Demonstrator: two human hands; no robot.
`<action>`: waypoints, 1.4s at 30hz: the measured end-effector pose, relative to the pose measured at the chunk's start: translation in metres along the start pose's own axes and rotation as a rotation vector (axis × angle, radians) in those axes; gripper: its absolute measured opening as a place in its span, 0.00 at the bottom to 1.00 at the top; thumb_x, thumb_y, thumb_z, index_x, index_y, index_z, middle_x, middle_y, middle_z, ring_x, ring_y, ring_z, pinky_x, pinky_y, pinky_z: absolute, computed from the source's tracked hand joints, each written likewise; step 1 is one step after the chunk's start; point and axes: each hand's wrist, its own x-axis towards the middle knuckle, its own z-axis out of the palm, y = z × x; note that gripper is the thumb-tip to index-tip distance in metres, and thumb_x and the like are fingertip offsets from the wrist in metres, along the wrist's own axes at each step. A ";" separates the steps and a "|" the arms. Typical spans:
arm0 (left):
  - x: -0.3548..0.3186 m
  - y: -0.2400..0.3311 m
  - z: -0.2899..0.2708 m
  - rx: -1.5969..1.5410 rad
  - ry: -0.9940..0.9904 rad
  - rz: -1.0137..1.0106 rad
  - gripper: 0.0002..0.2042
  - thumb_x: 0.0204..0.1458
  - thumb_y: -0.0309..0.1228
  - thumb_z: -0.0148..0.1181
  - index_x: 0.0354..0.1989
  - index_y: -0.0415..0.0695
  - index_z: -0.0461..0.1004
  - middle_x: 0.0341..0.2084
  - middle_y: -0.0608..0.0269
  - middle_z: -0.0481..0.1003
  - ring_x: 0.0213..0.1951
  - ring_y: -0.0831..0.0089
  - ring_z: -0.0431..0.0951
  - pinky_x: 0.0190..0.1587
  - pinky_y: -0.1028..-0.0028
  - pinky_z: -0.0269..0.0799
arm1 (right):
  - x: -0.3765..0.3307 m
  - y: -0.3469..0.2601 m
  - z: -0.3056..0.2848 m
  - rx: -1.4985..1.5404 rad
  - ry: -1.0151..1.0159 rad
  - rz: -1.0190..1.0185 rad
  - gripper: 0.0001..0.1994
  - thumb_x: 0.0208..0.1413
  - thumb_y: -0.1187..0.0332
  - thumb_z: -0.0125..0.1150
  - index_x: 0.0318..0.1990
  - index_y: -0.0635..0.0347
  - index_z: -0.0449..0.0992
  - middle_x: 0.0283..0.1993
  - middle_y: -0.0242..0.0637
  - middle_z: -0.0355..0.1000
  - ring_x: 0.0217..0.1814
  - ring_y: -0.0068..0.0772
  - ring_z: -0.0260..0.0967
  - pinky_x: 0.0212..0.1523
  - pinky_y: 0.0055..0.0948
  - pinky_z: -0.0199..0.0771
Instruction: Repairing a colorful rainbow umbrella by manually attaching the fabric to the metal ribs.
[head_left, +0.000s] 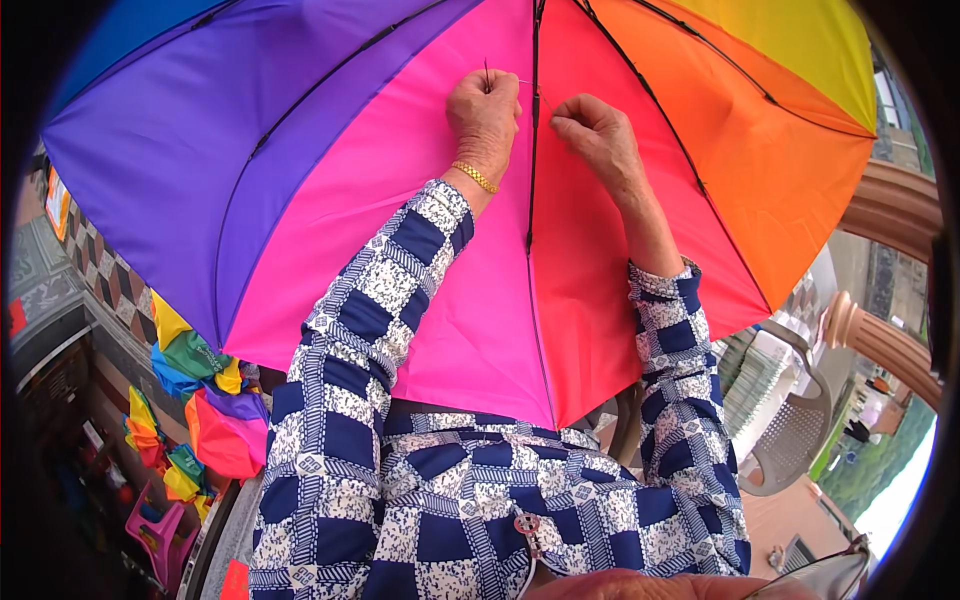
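Observation:
A rainbow-coloured umbrella is spread open in front of me, its inner side and black ribs facing me. Over the pink panel, my left hand is closed in a pinch, and a thin dark needle-like piece sticks up from its fingers. My right hand is pinched closed over the red panel, just right of a black rib. A fine pale thread runs from the left fingers toward the right fingertips, crossing the rib; its far end is hard to make out.
Several crumpled multicoloured umbrellas lie at the lower left, near a pink plastic stool. A grey-brown plastic chair stands at the right beside a pale stack. Reddish-brown railings run along the right edge.

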 end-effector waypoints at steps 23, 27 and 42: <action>0.008 0.007 -0.008 0.023 -0.102 -0.106 0.05 0.45 0.27 0.57 0.21 0.42 0.70 0.11 0.70 0.66 0.11 0.84 0.60 0.12 0.82 0.54 | 0.037 -0.029 0.019 -0.586 0.435 -0.312 0.08 0.45 0.65 0.63 0.31 0.58 0.76 0.30 0.38 0.72 0.33 0.39 0.71 0.33 0.35 0.71; 0.008 0.007 -0.009 0.028 -0.106 -0.113 0.05 0.46 0.28 0.58 0.22 0.43 0.70 0.12 0.70 0.66 0.11 0.84 0.61 0.13 0.82 0.54 | 0.036 -0.025 0.018 -0.468 0.346 -0.275 0.08 0.45 0.65 0.63 0.31 0.58 0.76 0.30 0.38 0.72 0.33 0.39 0.71 0.33 0.35 0.71; 0.008 0.004 -0.006 0.012 -0.099 -0.067 0.05 0.45 0.27 0.57 0.20 0.41 0.70 0.11 0.70 0.66 0.11 0.84 0.61 0.13 0.82 0.54 | 0.032 -0.013 0.024 -0.322 0.252 -0.347 0.04 0.45 0.69 0.60 0.29 0.57 0.77 0.30 0.38 0.72 0.32 0.38 0.72 0.33 0.34 0.71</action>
